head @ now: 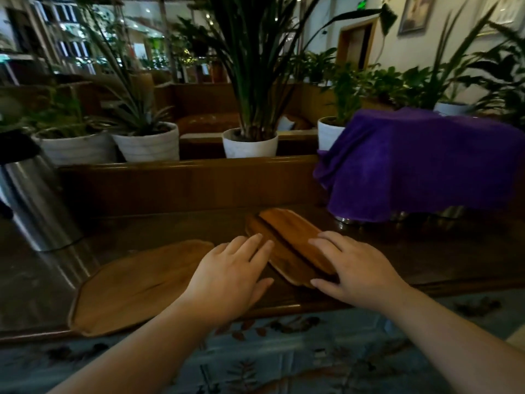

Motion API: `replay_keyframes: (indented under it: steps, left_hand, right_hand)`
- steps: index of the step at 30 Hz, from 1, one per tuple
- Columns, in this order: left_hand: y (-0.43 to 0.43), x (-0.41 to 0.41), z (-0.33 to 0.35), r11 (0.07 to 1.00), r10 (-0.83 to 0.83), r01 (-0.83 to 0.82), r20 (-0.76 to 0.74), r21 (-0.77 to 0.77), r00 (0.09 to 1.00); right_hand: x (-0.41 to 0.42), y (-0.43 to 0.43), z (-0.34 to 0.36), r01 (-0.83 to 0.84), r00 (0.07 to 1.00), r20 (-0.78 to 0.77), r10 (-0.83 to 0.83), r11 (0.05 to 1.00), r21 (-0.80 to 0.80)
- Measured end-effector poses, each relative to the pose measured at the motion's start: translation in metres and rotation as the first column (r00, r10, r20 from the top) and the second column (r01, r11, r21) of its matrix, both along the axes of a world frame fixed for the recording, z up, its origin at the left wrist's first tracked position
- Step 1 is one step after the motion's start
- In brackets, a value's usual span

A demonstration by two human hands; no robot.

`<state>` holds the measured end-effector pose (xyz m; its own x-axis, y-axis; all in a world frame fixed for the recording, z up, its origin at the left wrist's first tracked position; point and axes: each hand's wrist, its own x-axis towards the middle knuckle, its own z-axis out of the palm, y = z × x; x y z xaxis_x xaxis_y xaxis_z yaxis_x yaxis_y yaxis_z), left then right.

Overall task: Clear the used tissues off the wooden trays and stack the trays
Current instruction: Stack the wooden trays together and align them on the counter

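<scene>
Two trays [287,245] beside purple cloth [420,163]

Both hands on stacked wooden trays [287,240], larger tray [133,285] beside

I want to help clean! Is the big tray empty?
Empty, where visible: the big tray shows bare wood, no tissues. The left hand hides its right end.

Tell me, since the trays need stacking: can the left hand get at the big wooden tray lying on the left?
Probably yes. The left hand hovers right beside the large wooden tray, whose top is bare, and nothing lies between them. The right hand rests on the two smaller trays.
</scene>
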<state>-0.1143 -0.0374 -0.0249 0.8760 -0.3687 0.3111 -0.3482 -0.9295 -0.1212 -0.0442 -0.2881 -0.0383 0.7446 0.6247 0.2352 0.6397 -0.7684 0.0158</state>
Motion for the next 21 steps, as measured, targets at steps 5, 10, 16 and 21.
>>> replay_keyframes:
  steps: [5,10,16,21]
  left_hand:
    - [0.024,0.031,-0.008,0.985,0.149,-0.156,-0.091,-0.072,0.985]
    - [0.031,0.093,-0.014,0.937,0.262,-0.309,-0.257,-0.165,0.930]
    - [0.023,0.178,-0.028,0.862,0.353,-0.469,-0.435,-0.193,0.828]
    - [0.018,0.232,-0.040,0.820,0.376,-0.544,-0.547,-0.181,0.748]
  right_hand:
    - [0.049,0.020,-0.002,-0.060,0.996,-0.067,0.062,0.997,0.038]
    - [0.108,0.027,-0.010,0.022,0.988,-0.156,-0.012,0.998,0.065]
    - [0.163,0.016,-0.026,0.240,0.891,-0.406,-0.201,0.970,0.046]
    - [0.162,-0.018,-0.044,0.356,0.770,-0.571,-0.286,0.934,0.012]
